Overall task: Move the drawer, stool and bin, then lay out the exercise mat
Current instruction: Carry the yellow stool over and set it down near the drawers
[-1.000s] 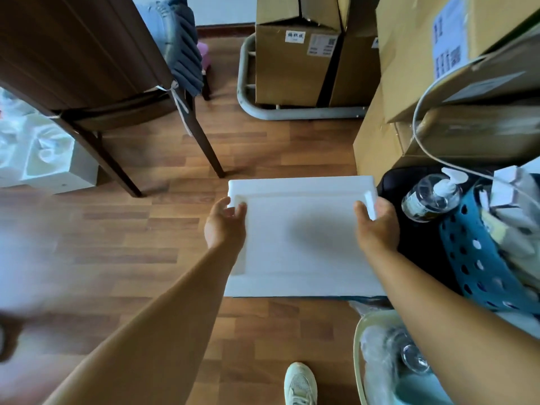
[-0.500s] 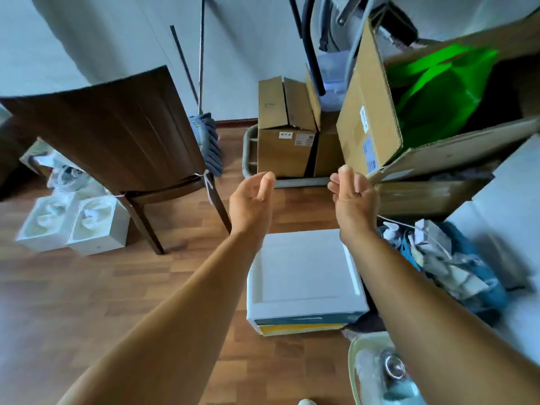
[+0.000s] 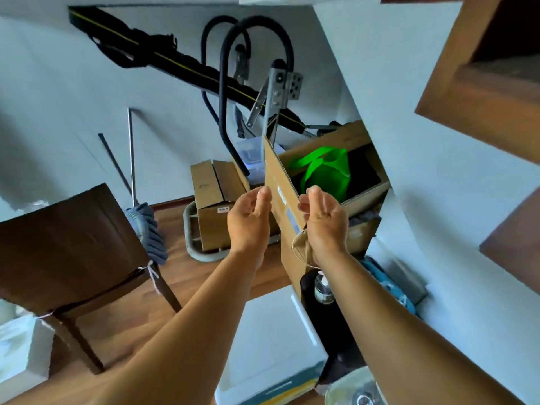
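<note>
The white drawer (image 3: 271, 340) lies flat on the wooden floor, low in the head view, between my forearms. Both hands are raised well above it, in front of a large open cardboard box (image 3: 282, 200) that holds a green bag (image 3: 325, 171). My left hand (image 3: 248, 220) is empty with loosely curled fingers. My right hand (image 3: 324, 220) is empty too, close to the box's side. A pale bin (image 3: 350, 390) with clear items inside shows at the bottom right edge. A dark wooden chair (image 3: 67, 244) stands at the left.
A mop (image 3: 146, 226) leans on the wall beside the chair. Smaller cardboard boxes (image 3: 216, 211) sit on a grey frame at the back. A pump bottle (image 3: 323, 287) and a blue basket (image 3: 388, 285) crowd the right side. White packages (image 3: 20, 346) lie at the lower left.
Both hands let go of the white drawer, which stays on the floor, and rose toward the large cardboard box. The view tilted upward.
</note>
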A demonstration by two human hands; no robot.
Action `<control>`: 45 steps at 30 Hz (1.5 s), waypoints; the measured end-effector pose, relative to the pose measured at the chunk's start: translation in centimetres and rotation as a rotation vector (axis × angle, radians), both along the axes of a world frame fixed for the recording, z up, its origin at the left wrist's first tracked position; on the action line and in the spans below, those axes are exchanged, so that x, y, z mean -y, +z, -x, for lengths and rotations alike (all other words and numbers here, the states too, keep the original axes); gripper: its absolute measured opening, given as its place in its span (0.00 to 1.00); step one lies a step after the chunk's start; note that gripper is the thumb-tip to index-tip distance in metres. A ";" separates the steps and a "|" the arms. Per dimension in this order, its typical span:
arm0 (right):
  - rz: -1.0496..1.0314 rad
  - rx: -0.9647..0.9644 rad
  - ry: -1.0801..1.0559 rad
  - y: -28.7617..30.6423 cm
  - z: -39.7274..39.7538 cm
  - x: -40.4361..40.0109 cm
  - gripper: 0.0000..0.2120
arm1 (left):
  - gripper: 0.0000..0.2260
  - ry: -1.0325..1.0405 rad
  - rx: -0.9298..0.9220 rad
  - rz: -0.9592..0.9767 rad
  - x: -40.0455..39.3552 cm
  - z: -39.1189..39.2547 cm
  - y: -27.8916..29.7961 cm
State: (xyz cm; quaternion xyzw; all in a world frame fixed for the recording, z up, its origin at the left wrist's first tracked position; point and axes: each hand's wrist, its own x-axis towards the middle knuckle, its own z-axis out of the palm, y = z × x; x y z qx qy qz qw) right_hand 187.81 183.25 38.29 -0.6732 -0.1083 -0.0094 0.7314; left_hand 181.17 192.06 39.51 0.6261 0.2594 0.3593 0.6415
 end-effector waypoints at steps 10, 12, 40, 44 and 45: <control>-0.004 0.063 -0.462 4.6 1.0 6.6 0.15 | 0.08 -0.479 0.085 -0.007 5.1 -3.0 5.5; -0.032 0.053 -0.514 5.4 1.8 8.4 0.14 | 0.07 -0.532 0.119 0.016 6.8 -3.1 6.0; -0.179 0.226 -1.600 5.2 38.2 50.2 0.14 | 0.10 -1.637 0.063 -0.046 54.6 22.7 5.6; -0.171 0.240 -1.715 5.0 44.8 56.3 0.13 | 0.08 -1.764 0.065 -0.002 61.7 28.3 5.2; -0.158 0.227 -1.761 4.8 46.5 57.9 0.13 | 0.08 -1.798 0.065 0.010 63.7 29.9 5.1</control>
